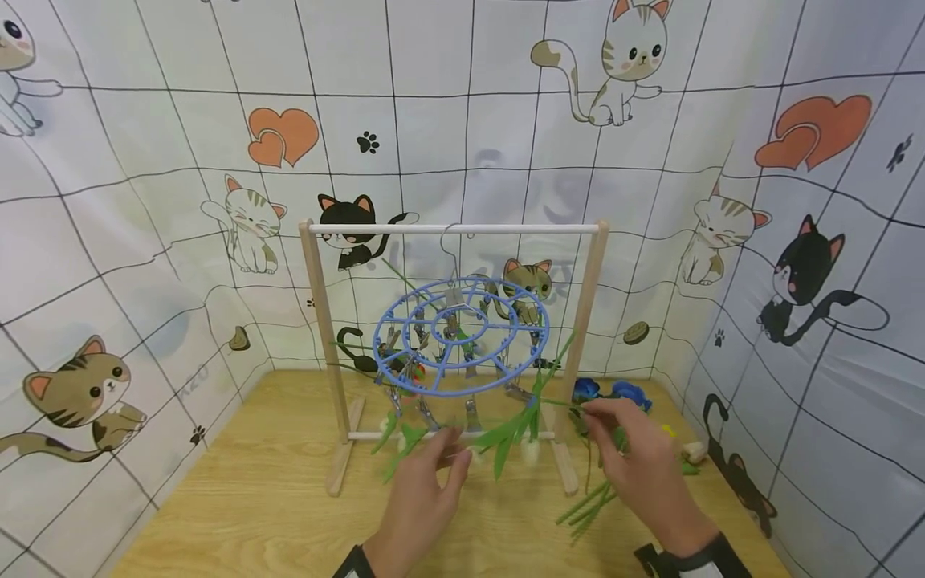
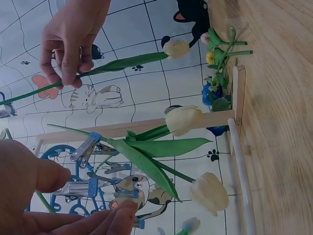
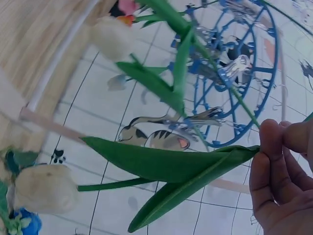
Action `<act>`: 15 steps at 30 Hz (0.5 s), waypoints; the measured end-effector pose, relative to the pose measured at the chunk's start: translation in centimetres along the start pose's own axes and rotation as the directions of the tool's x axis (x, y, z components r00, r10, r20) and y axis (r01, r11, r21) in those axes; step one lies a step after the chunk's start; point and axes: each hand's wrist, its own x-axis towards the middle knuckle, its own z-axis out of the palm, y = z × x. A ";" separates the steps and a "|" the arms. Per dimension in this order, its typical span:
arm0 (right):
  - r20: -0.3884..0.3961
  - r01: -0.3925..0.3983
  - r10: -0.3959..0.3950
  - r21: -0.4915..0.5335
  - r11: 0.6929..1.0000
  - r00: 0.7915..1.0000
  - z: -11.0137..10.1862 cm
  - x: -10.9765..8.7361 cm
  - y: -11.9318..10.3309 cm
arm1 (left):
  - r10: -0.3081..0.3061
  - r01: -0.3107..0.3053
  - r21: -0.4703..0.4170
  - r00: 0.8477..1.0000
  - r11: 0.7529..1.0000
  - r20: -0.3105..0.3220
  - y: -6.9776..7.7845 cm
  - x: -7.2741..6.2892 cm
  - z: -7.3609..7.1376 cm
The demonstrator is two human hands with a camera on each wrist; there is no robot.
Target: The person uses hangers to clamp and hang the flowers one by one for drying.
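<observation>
My right hand pinches the green stem of a white tulip between thumb and fingertips, its long leaves and bloom pointing away from the hand. Fingers relaxed and apart, my left hand is below the front of the blue round clip hanger. Metal clips of the hanger appear between its thumb and fingers in the left wrist view, ungripped. Another white tulip and a further white bloom hang upside down from the hanger, close to a clip at the stem.
A wooden rack with a white top bar carries the hanger. On the table, blue flowers and loose green stems lie at the right. Cat-printed cloth encloses the back and sides.
</observation>
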 end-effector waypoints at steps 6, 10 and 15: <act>-0.035 -0.123 0.129 0.133 0.983 0.991 -0.1 1.3 -0.5 | 0.010 -0.010 -0.019 1.000 1.000 -0.004 0.0 0.4 0.6; -0.018 -0.219 0.229 0.227 0.949 0.973 0.2 1.8 -0.9 | 0.032 -0.032 -0.024 0.999 0.999 -0.011 0.0 0.6 1.1; 0.061 -0.374 0.381 0.381 0.846 0.923 0.5 2.4 -1.4 | 0.056 -0.056 0.000 0.998 0.998 0.011 -0.1 0.8 1.8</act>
